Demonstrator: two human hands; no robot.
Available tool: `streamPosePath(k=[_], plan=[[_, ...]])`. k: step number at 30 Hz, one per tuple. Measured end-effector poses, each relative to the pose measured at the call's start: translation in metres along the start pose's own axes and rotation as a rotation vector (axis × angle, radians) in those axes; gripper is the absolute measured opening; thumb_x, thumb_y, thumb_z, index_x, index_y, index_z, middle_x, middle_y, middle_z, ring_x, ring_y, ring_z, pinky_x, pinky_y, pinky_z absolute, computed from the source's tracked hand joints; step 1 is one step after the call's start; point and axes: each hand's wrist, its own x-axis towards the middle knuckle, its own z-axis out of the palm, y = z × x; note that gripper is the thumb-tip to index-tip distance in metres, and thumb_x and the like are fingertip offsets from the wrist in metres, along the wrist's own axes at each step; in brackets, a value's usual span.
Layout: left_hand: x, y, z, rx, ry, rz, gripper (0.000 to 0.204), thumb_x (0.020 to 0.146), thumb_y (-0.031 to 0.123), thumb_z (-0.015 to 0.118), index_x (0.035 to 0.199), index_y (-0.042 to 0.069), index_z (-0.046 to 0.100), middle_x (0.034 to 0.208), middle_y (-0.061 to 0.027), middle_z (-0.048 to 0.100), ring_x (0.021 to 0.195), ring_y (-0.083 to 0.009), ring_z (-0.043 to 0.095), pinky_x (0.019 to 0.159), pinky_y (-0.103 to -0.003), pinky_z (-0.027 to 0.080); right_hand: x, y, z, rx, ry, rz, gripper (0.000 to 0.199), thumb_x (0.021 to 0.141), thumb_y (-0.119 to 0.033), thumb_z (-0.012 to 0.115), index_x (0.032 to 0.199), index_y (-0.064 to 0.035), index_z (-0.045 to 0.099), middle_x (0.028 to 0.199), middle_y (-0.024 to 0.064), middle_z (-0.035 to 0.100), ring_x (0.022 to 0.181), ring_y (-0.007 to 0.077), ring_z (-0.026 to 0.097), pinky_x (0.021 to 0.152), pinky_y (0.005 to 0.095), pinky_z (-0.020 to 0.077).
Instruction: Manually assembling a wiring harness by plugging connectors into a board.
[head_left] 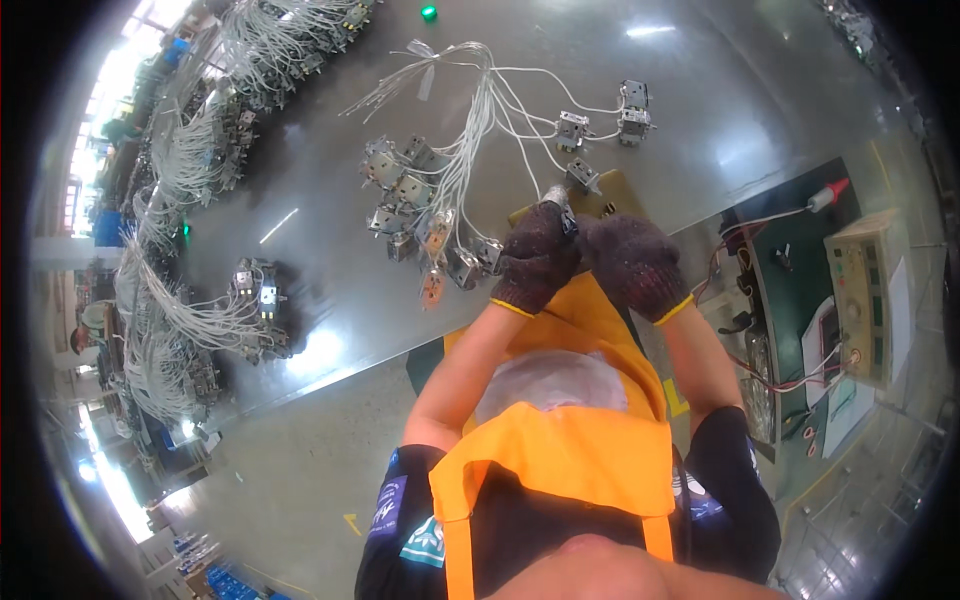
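Dark knitted gloves with yellow cuffs cover both my hands. My left hand (538,252) is closed around a small metal-cased component (562,207), whose upper end sticks out above the fingers. Right beside it, my right hand (632,258) has its fingers curled in; whatever they grip is hidden. Under the fingertips lies a brownish-gold block or pad (622,190) at the table's near edge. A bundle of white leads (468,140) fans out over the table. Similar metal components (410,188) cluster left of my hands, and a few more (633,125) lie beyond them.
Large bundles of white-leaded components (200,165) line the table's left side. On the right, a beige instrument box (862,300) stands on a dark green surface, with a red-tipped probe (828,194), cables and scissors (808,432). My orange apron (560,440) hangs below the table edge.
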Motion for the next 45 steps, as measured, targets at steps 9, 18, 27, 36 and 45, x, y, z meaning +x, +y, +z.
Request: streamPosePath(k=[9,18,27,36,45], plan=[[-0.003,0.005,-0.012,-0.041,-0.092,-0.048,0.064,0.076,0.025,0.079,0.128,0.0,0.052,0.108,-0.0257,0.062,0.101,-0.0393,0.063,0.087,-0.043,0.05,0.001,-0.009,-0.012,0.009,-0.085,0.052,0.02,0.087,-0.017,0.053,0.092,-0.0048,0.068,0.085,0.0203,0.069,0.086,0.038,0.068,0.074,0.0492,0.055],[-0.003,0.016,-0.01,0.026,0.047,0.089,0.043,0.08,0.018,0.065,0.115,-0.004,0.053,0.091,-0.0274,0.061,0.087,-0.0462,0.06,0.074,-0.051,0.049,-0.01,-0.003,0.01,0.111,0.033,0.069,0.02,0.091,-0.018,0.051,0.103,-0.0061,0.062,0.085,0.0231,0.066,0.081,0.0405,0.064,0.072,0.0499,0.0507],[-0.038,-0.001,-0.092,0.645,-0.261,0.159,0.055,0.087,0.021,0.051,0.14,0.009,0.045,0.132,-0.0175,0.054,0.123,-0.035,0.051,0.1,-0.049,0.038,-0.024,-0.021,0.027,1.064,-0.123,0.094,0.032,0.093,-0.024,0.062,0.121,-0.008,0.062,0.093,0.0038,0.071,0.07,0.0111,0.062,0.059,0.0291,0.0495],[-0.02,0.002,-0.122,0.318,-0.173,0.269,0.053,0.084,0.01,0.067,0.134,0.004,0.05,0.131,-0.0184,0.056,0.121,-0.0359,0.053,0.102,-0.042,0.044,0.006,-0.009,0.03,1.367,0.093,0.325,0.043,0.09,-0.02,0.066,0.13,-0.0048,0.059,0.088,0.0017,0.067,0.064,0.0115,0.059,0.058,0.0288,0.0521],[-0.028,-0.001,-0.047,0.151,0.072,0.237,0.054,0.076,0.013,0.075,0.125,0.003,0.055,0.117,-0.0204,0.059,0.112,-0.0406,0.055,0.098,-0.048,0.044,0.017,-0.002,0.043,1.343,-0.141,0.355,0.049,0.087,-0.025,0.066,0.131,-0.0042,0.059,0.112,0.0069,0.067,0.096,0.0132,0.06,0.084,0.0266,0.0502]])
